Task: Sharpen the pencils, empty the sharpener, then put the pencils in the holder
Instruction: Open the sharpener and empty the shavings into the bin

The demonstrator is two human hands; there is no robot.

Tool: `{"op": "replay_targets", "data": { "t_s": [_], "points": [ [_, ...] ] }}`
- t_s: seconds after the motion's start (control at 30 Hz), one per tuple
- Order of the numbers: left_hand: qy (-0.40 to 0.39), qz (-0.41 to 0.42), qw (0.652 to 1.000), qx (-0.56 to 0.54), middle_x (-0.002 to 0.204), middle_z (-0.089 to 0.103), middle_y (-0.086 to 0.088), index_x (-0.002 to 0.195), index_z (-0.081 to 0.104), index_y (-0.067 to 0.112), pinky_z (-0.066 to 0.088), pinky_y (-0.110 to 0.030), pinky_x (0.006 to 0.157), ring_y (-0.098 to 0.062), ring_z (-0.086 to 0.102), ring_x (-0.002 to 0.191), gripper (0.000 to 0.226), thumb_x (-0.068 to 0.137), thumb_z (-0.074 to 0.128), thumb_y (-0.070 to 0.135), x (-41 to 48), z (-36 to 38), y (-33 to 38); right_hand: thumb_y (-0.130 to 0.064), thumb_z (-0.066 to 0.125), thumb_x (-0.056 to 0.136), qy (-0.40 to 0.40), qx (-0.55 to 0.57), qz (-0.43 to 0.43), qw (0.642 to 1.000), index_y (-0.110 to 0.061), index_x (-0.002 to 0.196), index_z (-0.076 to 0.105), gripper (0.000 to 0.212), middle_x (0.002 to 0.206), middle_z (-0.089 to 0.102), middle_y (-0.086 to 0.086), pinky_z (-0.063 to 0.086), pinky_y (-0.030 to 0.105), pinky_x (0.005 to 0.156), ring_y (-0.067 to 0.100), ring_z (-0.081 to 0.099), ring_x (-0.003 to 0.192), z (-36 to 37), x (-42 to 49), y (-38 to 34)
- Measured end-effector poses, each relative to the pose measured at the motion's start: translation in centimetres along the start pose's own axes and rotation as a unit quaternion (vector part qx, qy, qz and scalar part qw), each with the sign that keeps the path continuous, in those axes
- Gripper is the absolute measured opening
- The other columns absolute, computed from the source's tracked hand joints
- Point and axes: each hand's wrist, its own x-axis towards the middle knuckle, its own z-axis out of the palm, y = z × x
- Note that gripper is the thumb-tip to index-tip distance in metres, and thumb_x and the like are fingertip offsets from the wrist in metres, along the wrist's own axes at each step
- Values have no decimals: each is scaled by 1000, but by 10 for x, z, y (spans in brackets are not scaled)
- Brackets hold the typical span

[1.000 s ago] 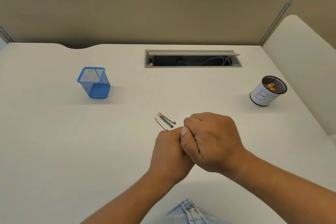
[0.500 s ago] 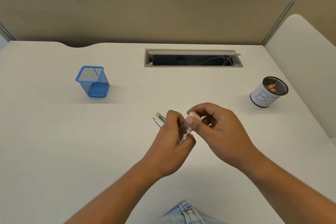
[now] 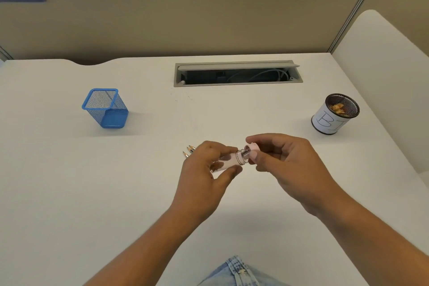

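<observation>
Left hand grips clear sharpener barrel above the table. Right hand pinches its pink cap, just separated. Pencils lie behind left hand; blue holder far left.

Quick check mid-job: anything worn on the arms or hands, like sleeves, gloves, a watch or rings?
No. The left hand and right hand are bare: no gloves, rings or watch visible. No sleeves show on either arm. Light blue denim shows at the bottom edge.

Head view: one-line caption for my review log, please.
Left hand holds the clear sharpener container, right hand pinches its pink cap; three pencils lie on the desk behind.
</observation>
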Motion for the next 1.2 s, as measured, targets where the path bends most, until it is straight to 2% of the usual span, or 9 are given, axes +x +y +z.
{"op": "replay_targets", "data": {
  "t_s": [0.13, 0.27, 0.37, 0.5, 0.63, 0.83, 0.93, 1.03, 1.2],
  "points": [
    [13, -9, 1000, 7, 92, 62, 10, 106, 74, 29, 44, -7, 73, -2, 61, 89, 35, 76, 82, 13, 8, 9, 0, -10, 70, 88, -3, 82, 33, 996, -18, 101, 77, 16, 93, 79, 6, 58, 23, 69, 23, 74, 85, -12, 8, 10],
    [26, -23, 999, -1, 90, 68, 11, 113, 69, 28, 48, -11, 77, -5, 64, 89, 46, 73, 85, 13, 17, 17, -3, -9, 70, 87, 0, 183, 69, 981, -10, 102, 76, 16, 97, 78, 13, 56, 20, 69, 19, 74, 83, -26, 22, 26],
    [37, -56, 998, -15, 88, 69, 18, 110, 66, 34, 48, -10, 73, -4, 65, 84, 44, 73, 85, 18, 27, 23, -3, -11, 73, 85, 35, 229, 92, 969, -9, 101, 77, 17, 97, 78, 13, 57, 22, 70, 19, 73, 83, -37, 36, 46],
    [31, -63, 998, 0, 91, 72, 19, 100, 71, 32, 48, -8, 75, 2, 66, 86, 32, 73, 85, 22, 48, 34, -4, -10, 70, 89, 79, 96, 77, 989, -14, 102, 74, 14, 91, 80, 4, 57, 23, 72, 18, 74, 83, -50, 57, 90],
    [17, -39, 999, 24, 94, 70, 18, 98, 70, 31, 44, -5, 74, 6, 63, 86, 32, 73, 84, 18, 72, 47, -6, -6, 73, 86, 86, 9, 41, 995, -20, 98, 72, 18, 88, 80, -2, 57, 19, 76, 16, 75, 87, -59, 76, 133],
    [-30, 5, 998, 46, 98, 68, 12, 103, 68, 24, 48, -9, 79, 0, 63, 88, 32, 76, 81, 12, 114, 80, -4, -8, 76, 84, 118, -84, -27, 989, -25, 94, 71, 21, 89, 77, -17, 58, 18, 75, 7, 74, 81, -76, 86, 176],
    [-55, 21, 996, 60, 101, 67, 9, 107, 70, 20, 43, -3, 75, 2, 61, 86, 32, 78, 80, 12, 136, 103, -1, -6, 76, 83, 132, -96, -69, 984, -23, 95, 71, 21, 85, 77, -14, 55, 12, 72, 5, 73, 79, -74, 88, 185],
    [-97, 57, 988, 108, 104, 65, 8, 112, 71, 21, 40, 2, 73, -1, 58, 86, 35, 79, 80, 18, 158, 132, 10, -11, 74, 84, 139, -97, -83, 982, -23, 94, 72, 15, 84, 77, -10, 55, 14, 71, 8, 74, 79, -77, 89, 189],
    [-155, 120, 970, 140, 102, 63, 4, 116, 70, 21, 40, -4, 67, -6, 55, 83, 36, 81, 79, 22, 198, 175, 30, -18, 74, 85, 133, -95, -92, 982, -26, 96, 71, 14, 87, 76, -14, 57, 19, 72, 11, 73, 81, -76, 89, 193]
  ]
}}
